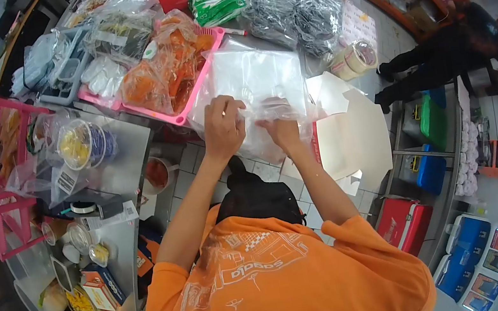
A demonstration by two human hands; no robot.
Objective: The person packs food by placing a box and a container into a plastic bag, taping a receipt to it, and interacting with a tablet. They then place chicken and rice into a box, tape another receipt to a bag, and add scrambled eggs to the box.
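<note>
Transparent plastic film meets the fingers of 2 bare hands near the centre of the frame. The left hand (225, 123) has its fingers curled over the film's near left part; whether they pinch it cannot be told. The right hand (284, 129), just beside it, has its fingertips partly covered by loose, see-through film, so their grasp cannot be made out either.

Both reach the stack of plastic bags (258, 67), which lies flat just above the centre of the frame, its near edge rumpled beneath the wrists. Film this thin probably clings to itself, so handling it well likely means rubbing 1 layer free between thumb and forefinger, with light pressure from the other hand holding the rest of the stack flat. A gentle pull would suit it better than a jerk, which could stretch the film or drag several layers along.

To the left of the stack, a pink basket (179, 119) holds bags of orange food (174, 63); its corner is close to the left hand and could snag loose film. To the right, an open white carton (355, 139) spreads its flaps near the right forearm. Dark bundles in plastic wrap (278, 6) sit beyond, toward the upper centre.
</note>
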